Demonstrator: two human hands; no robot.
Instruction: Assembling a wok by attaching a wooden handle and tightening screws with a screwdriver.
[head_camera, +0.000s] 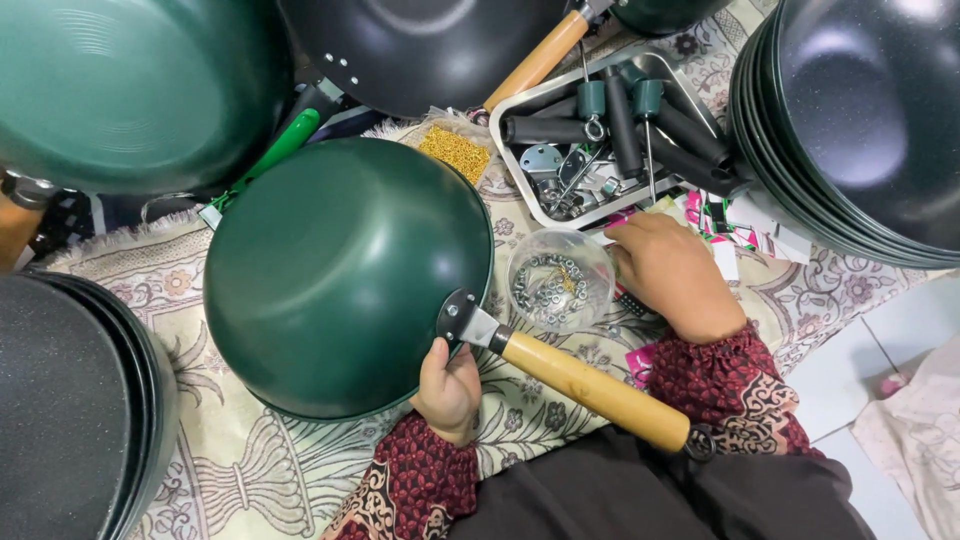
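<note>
A dark green wok (340, 275) lies upside down on a patterned cloth (250, 460) before me. Its wooden handle (595, 390) points toward my lap from a metal bracket (462, 318). My left hand (450, 390) grips the wok's rim just under that bracket. My right hand (672, 275) rests knuckles up on the cloth beside a clear plastic bowl (560, 280) of small metal nuts and washers; its fingertips are hidden, so I cannot tell whether it holds anything.
A metal tray (520, 190) holds black grips, green-handled tools and brackets. Stacked dark woks (860, 120) stand at right, another stack (70, 400) at lower left, a green wok (130, 90) at upper left. Gold screws (455, 152) lie by the tray.
</note>
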